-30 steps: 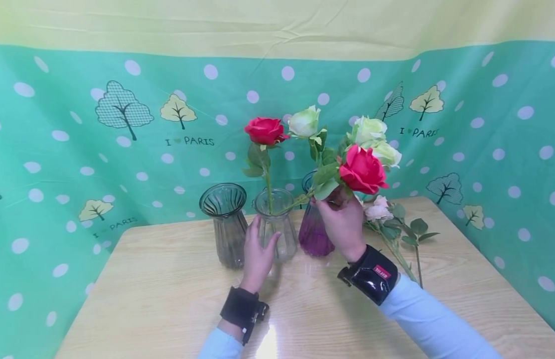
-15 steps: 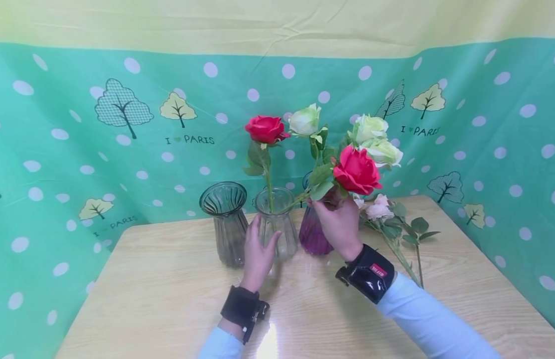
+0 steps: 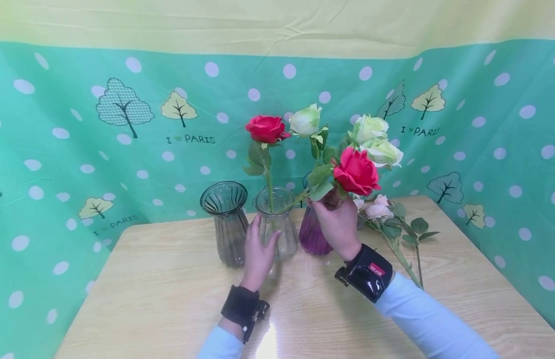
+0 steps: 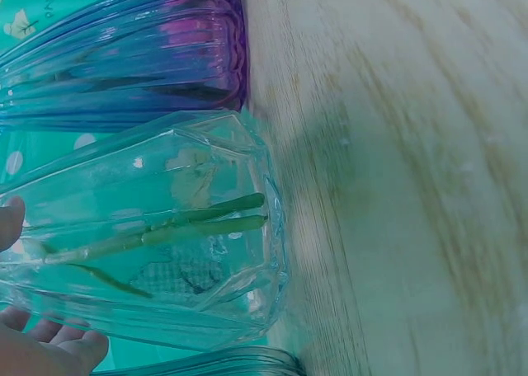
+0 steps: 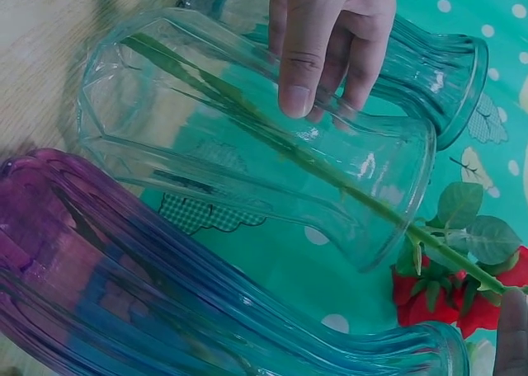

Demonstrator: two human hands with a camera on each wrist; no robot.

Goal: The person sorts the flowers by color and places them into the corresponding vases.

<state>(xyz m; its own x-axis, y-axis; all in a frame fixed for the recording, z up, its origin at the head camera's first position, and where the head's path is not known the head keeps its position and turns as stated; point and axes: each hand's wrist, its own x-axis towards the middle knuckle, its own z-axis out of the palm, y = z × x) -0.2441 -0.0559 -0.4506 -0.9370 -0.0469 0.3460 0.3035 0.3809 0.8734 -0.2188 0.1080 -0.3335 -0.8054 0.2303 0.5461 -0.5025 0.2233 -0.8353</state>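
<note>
My left hand [image 3: 259, 249] grips the side of a clear glass vase [image 3: 284, 240], thumb on one side and fingers on the other. A red rose [image 3: 267, 129] stands upright in this vase. With my right hand [image 3: 340, 224] I pinch the stem of a second red rose [image 3: 356, 171] just below its bloom. That rose leans right, its stem crossing the clear vase's rim. Two stem ends [image 4: 239, 213] reach the vase's bottom in the left wrist view. The fingertips of my right hand are partly hidden behind leaves and the hand itself.
A grey ribbed vase [image 3: 230, 239] stands left of the clear one. Right of it, partly behind my right hand, is a purple-blue vase [image 3: 314, 238] near greenish-white roses [image 3: 305, 121]. Pale pink flowers [image 3: 379, 209] lie on the table [image 3: 170, 299] at the right.
My right hand and the rose in it have shifted slightly left and the bloom has turned a little. My left hand and the vases have stayed in place.
</note>
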